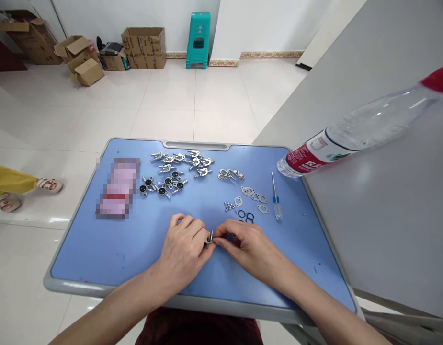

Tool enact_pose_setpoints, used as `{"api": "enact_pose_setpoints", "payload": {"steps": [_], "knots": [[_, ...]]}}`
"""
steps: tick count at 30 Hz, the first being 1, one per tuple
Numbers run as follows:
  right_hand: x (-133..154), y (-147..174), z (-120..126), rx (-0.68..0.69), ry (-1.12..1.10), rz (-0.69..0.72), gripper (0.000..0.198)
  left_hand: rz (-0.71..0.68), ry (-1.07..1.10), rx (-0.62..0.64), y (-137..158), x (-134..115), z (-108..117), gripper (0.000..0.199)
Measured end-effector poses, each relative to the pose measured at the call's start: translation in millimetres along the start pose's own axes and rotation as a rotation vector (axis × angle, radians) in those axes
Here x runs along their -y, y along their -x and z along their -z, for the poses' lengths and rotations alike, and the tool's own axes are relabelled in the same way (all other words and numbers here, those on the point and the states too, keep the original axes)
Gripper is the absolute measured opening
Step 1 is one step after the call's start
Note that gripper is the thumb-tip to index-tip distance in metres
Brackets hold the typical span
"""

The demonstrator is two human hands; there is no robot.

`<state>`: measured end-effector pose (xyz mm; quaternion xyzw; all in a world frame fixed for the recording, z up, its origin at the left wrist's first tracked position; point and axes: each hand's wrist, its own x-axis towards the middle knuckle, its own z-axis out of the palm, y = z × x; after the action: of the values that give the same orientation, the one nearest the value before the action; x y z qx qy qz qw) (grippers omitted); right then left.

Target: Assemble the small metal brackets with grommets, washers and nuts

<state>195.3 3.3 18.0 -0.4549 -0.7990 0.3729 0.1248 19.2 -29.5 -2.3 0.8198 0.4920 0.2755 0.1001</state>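
Between the fingers of my left hand (185,243) is a small metal pipe fitting (210,236) with a thin tube pointing up; much of it is hidden by the fingers. My right hand (244,239) meets it from the other side, thumb and forefinger pinched at the fitting's edge. What that pinch holds is too small to make out. Just beyond the right hand lie black O-rings (249,217), a little heap of screws (229,206) and flat oval gaskets (263,209).
Farther back are metal fittings (203,172), fittings with black round faces (163,190) and small metal plates (231,175). A screwdriver (276,203) and a large water bottle (314,148) stand right, a blurred pink object (119,187) left. A grey panel (379,191) borders the blue table (135,254).
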Motion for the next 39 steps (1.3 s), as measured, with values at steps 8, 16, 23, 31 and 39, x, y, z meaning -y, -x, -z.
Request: {"api": "enact_pose_setpoints", "payload": {"steps": [8, 16, 23, 31, 39], "knots": [[-0.8, -1.7, 6.6, 0.042, -0.092, -0.051, 0.015, 0.002, 0.004, 0.003, -0.4, -0.3, 0.5, 0.014], [-4.7, -2.3, 3.9, -0.013, -0.074, 0.005, 0.016, -0.004, 0.012, 0.000, 0.5, 0.4, 0.1, 0.013], [-6.1, 3.3, -0.2, -0.040, 0.051, 0.163, 0.018, 0.005, -0.004, 0.006, 0.4, 0.0, 0.0, 0.013], [-8.9, 6.7, -3.1, -0.078, 0.047, 0.179, 0.016, 0.008, 0.001, 0.007, -0.5, -0.4, 0.0, 0.015], [-11.8, 7.0, -6.0, -0.076, 0.070, 0.206, 0.017, 0.008, 0.011, 0.015, 0.0, -0.4, 0.3, 0.015]]}}
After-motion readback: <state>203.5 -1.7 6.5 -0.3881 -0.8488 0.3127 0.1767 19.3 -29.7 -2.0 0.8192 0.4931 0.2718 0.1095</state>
